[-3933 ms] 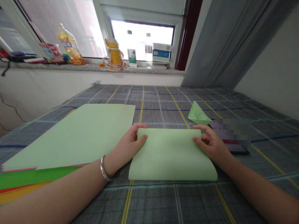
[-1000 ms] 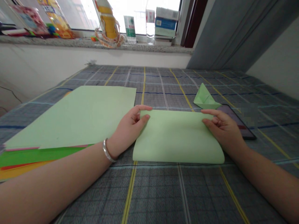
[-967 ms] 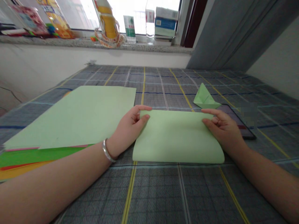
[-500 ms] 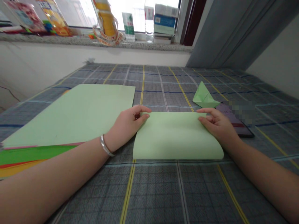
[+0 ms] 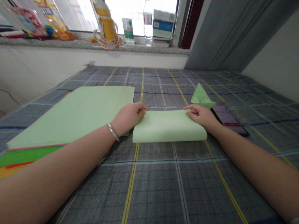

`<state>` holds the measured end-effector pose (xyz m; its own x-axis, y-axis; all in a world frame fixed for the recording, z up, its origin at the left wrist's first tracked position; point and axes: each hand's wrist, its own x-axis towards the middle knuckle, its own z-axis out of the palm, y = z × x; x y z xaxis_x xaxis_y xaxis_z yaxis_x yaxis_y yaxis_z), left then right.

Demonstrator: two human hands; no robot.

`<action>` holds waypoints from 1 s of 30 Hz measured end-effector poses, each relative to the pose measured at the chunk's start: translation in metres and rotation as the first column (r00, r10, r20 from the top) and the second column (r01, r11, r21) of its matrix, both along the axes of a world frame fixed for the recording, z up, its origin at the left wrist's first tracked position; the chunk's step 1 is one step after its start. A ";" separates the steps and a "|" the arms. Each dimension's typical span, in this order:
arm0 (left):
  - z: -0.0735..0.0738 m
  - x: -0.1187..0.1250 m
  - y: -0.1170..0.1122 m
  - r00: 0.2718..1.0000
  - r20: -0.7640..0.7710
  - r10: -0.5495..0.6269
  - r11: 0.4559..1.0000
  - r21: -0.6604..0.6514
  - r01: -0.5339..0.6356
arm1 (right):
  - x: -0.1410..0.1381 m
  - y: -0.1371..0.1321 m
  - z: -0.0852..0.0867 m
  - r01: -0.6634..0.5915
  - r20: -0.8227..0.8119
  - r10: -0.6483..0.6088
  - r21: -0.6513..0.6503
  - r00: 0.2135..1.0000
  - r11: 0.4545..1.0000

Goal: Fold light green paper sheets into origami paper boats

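Observation:
A light green sheet of paper (image 5: 169,127) lies bent over on itself, its rounded, uncreased bend toward me and its edges at the far side. At its far left corner, my left hand (image 5: 130,116) pinches the paper between thumb and fingers; a silver bangle circles that wrist. My right hand (image 5: 201,115) pinches the far right corner the same way. Just beyond the right hand stands a folded green paper piece (image 5: 201,97) with a pointed top. A phone (image 5: 230,119) lies to the right of that hand, partly hidden by it.
On the left lies a stack of coloured paper (image 5: 93,105), light green on top, partly under my left forearm. A plaid cloth (image 5: 156,186) covers the surface. The windowsill (image 5: 77,45) behind holds snack bags, a yellow bottle, a tube, a clear bottle and boxes.
The camera view has shifted slightly. The bent sheet is shallower and narrower in view, its near bend farther from me. My right hand has come left, closer to the left hand; both still pinch the paper.

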<state>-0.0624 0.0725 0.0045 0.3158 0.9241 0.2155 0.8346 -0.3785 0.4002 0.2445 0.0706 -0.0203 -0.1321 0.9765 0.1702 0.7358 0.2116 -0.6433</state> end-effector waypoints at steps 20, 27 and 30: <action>-0.016 -0.001 0.001 0.976 -0.138 -0.169 0.975 0.122 0.186 | 0.007 0.009 -0.006 -0.061 -0.129 0.040 -0.165 0.991 0.984; -0.016 0.004 -0.007 0.941 -0.319 -0.113 0.961 0.206 0.185 | 0.009 0.012 -0.008 -0.035 -0.091 0.022 -0.153 0.996 0.988; -0.015 0.006 -0.009 0.913 -0.399 -0.091 0.935 0.282 0.216 | 0.008 0.011 -0.008 -0.045 -0.105 0.029 -0.150 0.994 0.988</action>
